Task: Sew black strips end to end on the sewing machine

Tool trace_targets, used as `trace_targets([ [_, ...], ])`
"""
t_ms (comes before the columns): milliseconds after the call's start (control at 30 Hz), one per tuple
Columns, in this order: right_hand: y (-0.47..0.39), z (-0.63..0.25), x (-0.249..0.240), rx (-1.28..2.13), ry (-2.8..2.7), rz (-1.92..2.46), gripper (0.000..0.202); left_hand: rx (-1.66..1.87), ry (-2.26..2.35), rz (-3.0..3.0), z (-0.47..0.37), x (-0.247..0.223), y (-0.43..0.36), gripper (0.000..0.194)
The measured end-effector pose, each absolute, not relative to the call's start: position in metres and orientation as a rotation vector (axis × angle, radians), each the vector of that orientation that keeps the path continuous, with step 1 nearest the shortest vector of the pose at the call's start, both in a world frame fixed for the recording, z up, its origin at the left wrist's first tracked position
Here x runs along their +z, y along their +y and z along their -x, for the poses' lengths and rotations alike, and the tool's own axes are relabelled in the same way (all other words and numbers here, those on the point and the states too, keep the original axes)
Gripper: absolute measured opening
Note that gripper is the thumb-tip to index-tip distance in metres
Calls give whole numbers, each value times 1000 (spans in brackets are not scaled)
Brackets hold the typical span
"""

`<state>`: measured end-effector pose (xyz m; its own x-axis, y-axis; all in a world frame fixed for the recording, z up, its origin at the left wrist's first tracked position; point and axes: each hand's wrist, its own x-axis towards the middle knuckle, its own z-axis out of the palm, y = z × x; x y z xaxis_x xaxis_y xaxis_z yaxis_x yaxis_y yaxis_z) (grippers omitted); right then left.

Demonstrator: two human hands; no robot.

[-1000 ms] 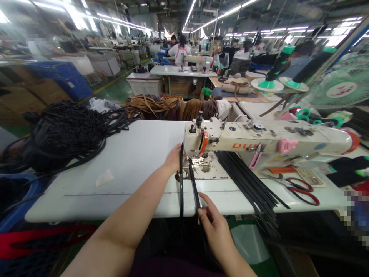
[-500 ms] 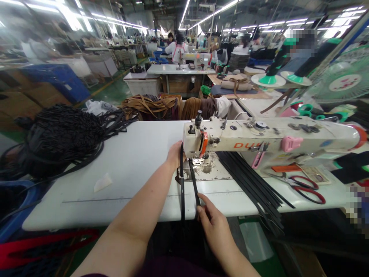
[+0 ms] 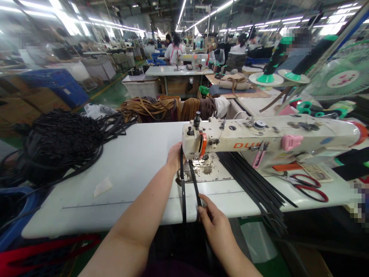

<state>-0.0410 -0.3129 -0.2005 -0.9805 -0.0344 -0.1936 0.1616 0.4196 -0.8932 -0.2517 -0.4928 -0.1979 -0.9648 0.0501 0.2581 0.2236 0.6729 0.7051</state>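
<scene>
A white sewing machine (image 3: 219, 138) stands on the table, its needle area over a worn metal plate (image 3: 209, 169). From under the presser foot a narrow black strap (image 3: 193, 179) runs toward me, and my right hand (image 3: 215, 221) pinches it near the table's front edge. My left hand (image 3: 174, 157) reaches to the left side of the machine head, which hides its fingers. Another length of black strap (image 3: 182, 188) passes in front of that hand and hangs over the front edge. Whether the left fingers grip it is hidden.
Cut black straps (image 3: 253, 184) lie right of the needle, beside red-handled scissors (image 3: 309, 186). A big heap of black strapping (image 3: 60, 144) sits at the left. Brown straps (image 3: 152, 107) lie behind the table. Thread cones (image 3: 266, 75) and a fan (image 3: 341, 79) stand at right.
The view has shifted slightly. Both hands and the strap keep nearly the same places at the machine; no grip visibly changes.
</scene>
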Motion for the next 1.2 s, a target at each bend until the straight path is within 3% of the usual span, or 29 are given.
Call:
trace_targets([
  [433,-311,44,-213,-1827,2343,-156,54,-1311,-2572,189,249,-211,-494,16],
  [700,-304,43,-207,-1795,2409,-107,43,-1157,-2554,391,177,-233,-495,19],
  [867,-266,66,-192,-1381,2975,16,32,-891,-2563,691,144,-234,-499,28],
  [1067,-214,94,-186,-248,3531,-125,47,-836,-2593,653,142,-222,-498,26],
  [1200,-205,97,-195,-71,3494,-243,54,-842,-2576,650,142,-220,-496,28],
])
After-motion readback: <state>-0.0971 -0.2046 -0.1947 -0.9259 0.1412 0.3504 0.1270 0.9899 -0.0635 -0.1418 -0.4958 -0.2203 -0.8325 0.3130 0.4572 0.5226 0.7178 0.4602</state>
